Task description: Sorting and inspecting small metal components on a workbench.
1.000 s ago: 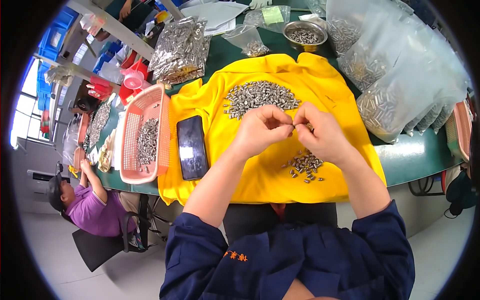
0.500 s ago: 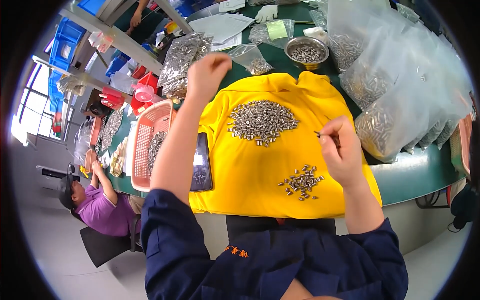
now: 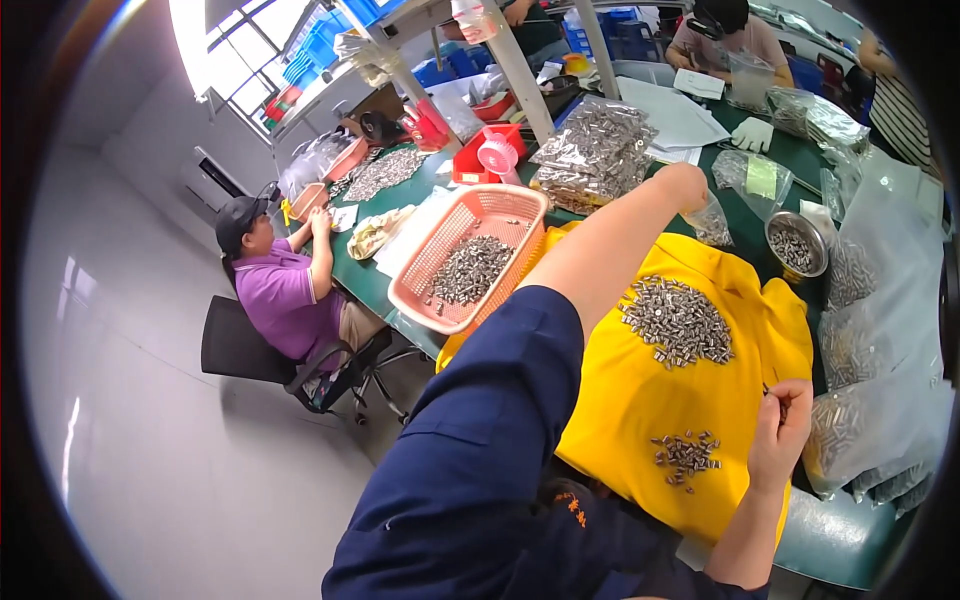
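Note:
My left hand (image 3: 683, 188) reaches far out over the table, its fingers curled, beside a small clear bag of metal parts (image 3: 713, 224). What it may hold is hidden. On the right, my right hand (image 3: 782, 440) pinches a small dark piece (image 3: 767, 389) between thumb and fingertips above a yellow cloth (image 3: 610, 400). A large pile of small metal cylinders (image 3: 680, 322) lies on the cloth. Nearer to me, a smaller pile of the same cylinders (image 3: 687, 455) lies to the left of my right hand.
Left of the cloth stands a pink basket (image 3: 408, 290) with metal cylinders. A steel bowl of parts (image 3: 797, 245) and large clear bags of parts (image 3: 850, 430) stand at the right. Farther back lie bagged metal parts (image 3: 600, 150). A person in purple (image 3: 285, 285) sits at the left.
The view has swung to the left, bringing the pink basket and seated person further in. My left hand is now by the small clear bag; my right hand still pinches the dark piece.

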